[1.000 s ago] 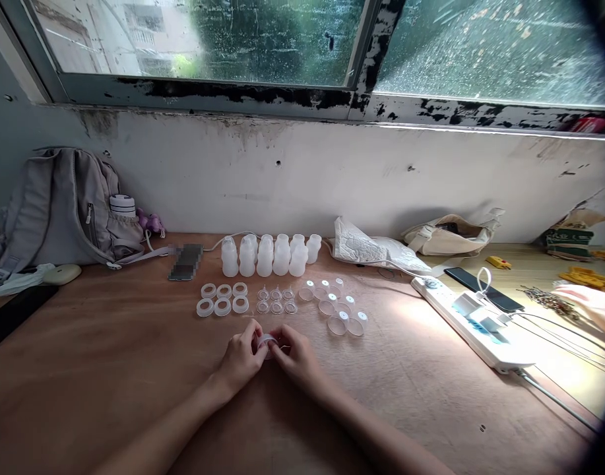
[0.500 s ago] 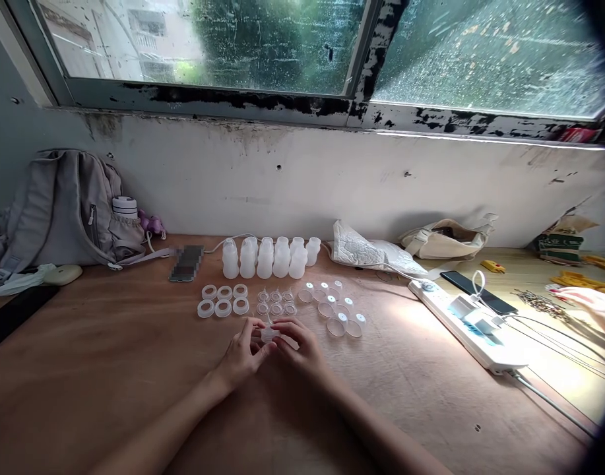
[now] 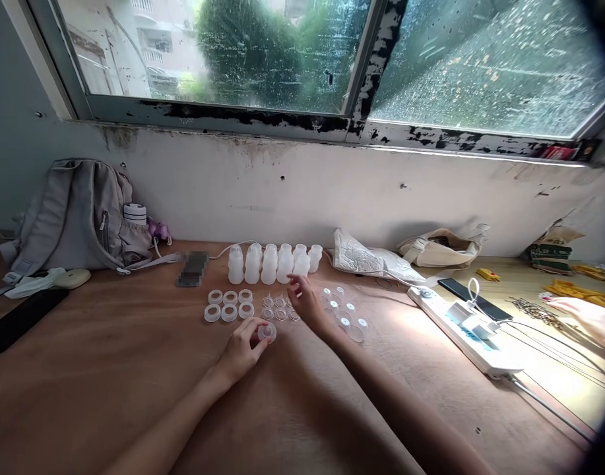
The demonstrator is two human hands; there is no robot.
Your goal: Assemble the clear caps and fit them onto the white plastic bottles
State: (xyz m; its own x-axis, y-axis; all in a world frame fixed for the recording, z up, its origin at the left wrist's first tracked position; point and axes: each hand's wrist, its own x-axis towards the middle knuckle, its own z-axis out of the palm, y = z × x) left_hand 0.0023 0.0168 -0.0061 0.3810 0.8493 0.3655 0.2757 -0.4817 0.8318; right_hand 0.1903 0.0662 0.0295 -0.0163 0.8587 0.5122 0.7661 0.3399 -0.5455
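Observation:
My left hand (image 3: pixel 244 346) holds a small round translucent piece (image 3: pixel 267 332) between thumb and fingers, just above the table. My right hand (image 3: pixel 305 300) reaches over the small clear nipple-like parts (image 3: pixel 281 315), its fingers apart near the front of the bottles; nothing shows in it. White translucent bottles (image 3: pixel 269 264) stand in a row at the back. White rings (image 3: pixel 229 313) lie in two rows left of the small parts. Clear round caps (image 3: pixel 355 333) lie to the right, partly behind my right wrist.
A backpack (image 3: pixel 79 218) and a pixelated phone-like object (image 3: pixel 192 269) are at the left. A white package (image 3: pixel 356 254), a beige pouch (image 3: pixel 441 248), a power strip (image 3: pixel 465 333) with cables and a dark phone (image 3: pixel 475 298) lie to the right. Part of another person's hand shows at the right edge.
My right hand has left the piece and moved up and right, over the small parts. My left hand still holds the piece, now tilted to show its round face. The view has shifted slightly.

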